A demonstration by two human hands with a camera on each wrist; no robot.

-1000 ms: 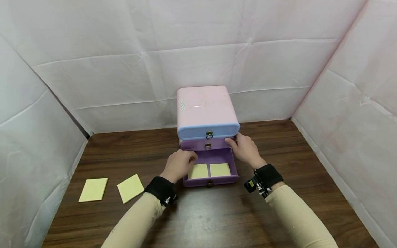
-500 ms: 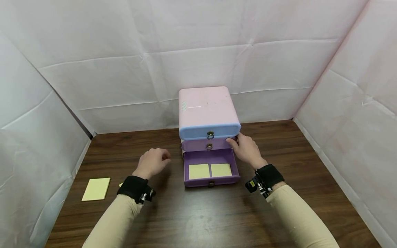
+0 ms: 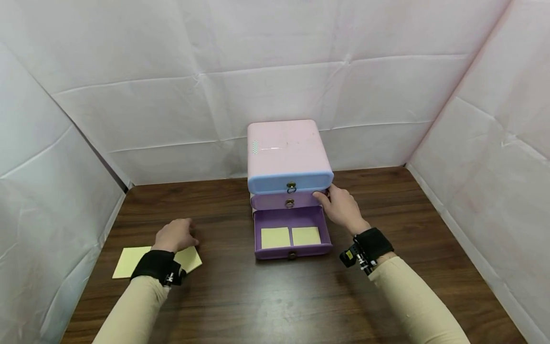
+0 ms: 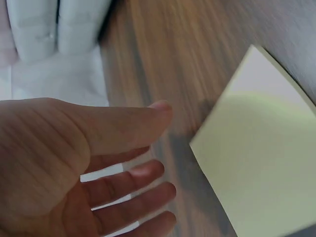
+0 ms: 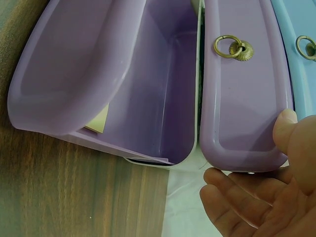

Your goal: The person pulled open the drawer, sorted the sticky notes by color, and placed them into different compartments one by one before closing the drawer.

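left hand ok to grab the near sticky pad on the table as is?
Probably yes. The left hand hovers open right over the nearer sticky pad, fingers straight in the left wrist view. Nothing lies between them; the second pad sits apart to the side.

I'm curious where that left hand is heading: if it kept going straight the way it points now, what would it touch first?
Most likely the nearer yellow pad on the table: the left hand, fingers open, is right over it. How close above it the hand is, I cannot tell.

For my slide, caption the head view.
Left hand over a sticky pad; right hand steadies the drawer unit.
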